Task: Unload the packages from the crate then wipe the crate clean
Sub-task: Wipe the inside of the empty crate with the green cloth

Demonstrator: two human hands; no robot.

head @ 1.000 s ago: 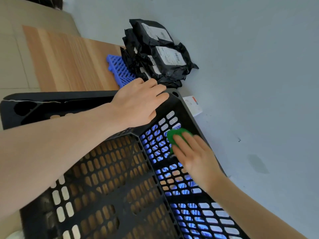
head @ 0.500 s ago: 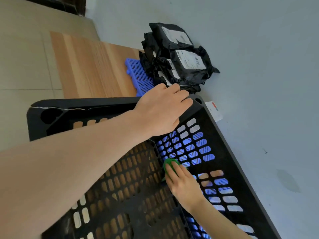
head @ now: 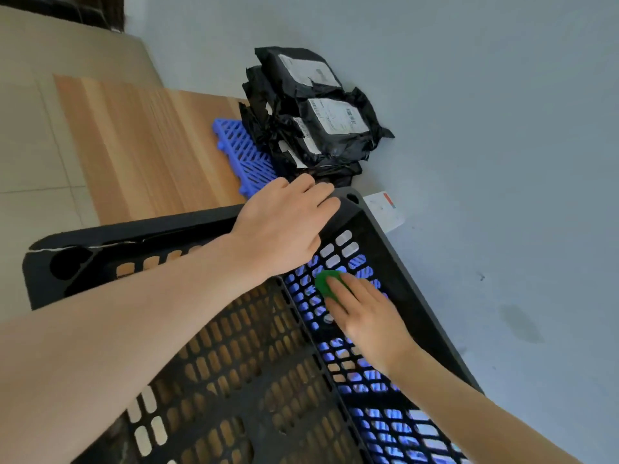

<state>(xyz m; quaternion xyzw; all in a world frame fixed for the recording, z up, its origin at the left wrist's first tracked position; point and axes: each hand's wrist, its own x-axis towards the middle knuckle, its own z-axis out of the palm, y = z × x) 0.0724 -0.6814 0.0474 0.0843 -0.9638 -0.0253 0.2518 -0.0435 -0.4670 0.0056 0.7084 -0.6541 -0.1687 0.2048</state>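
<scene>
A black perforated plastic crate (head: 110, 242) fills the lower half of the view, with nothing inside it. My left hand (head: 284, 226) rests over the crate's far corner rim, fingers curled onto the edge. My right hand (head: 365, 316) presses a green cloth (head: 324, 283) flat against the inside of the crate's right wall, just below the left hand. Several black plastic packages (head: 315, 118) with white labels lie stacked on the floor beyond the crate.
A blue slatted plastic mat (head: 239, 145) lies beside the packages, partly under them. A wooden board (head: 140, 149) lies flat on the tiled floor at left. A white card (head: 385, 209) sits by the crate's corner. A grey wall runs along the right.
My right hand has slid the green cloth up the crate's right wall toward the far corner, after dipping lower half a second ago. My left hand stays on the corner rim.
</scene>
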